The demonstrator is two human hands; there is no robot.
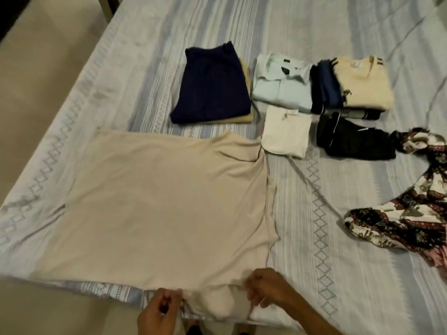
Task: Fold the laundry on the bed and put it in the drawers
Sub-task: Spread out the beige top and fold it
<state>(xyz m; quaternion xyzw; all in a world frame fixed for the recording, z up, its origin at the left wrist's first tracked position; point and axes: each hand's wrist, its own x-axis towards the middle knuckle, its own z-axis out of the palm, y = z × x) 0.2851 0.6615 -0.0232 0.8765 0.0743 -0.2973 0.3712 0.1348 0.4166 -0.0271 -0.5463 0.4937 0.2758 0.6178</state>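
Observation:
A large beige t-shirt lies spread flat on the bed, its near part hanging over the front edge. My left hand pinches the shirt's near edge at the bed's front. My right hand grips the same edge a little to the right. Folded clothes lie farther back: a navy piece on a tan one, a pale blue shirt, a small white piece, a cream top on a dark stack, and a black garment.
A crumpled floral garment lies unfolded at the right. The striped bedsheet covers the bed. Beige floor runs along the left side and the front. A wooden bedpost stands at the top left.

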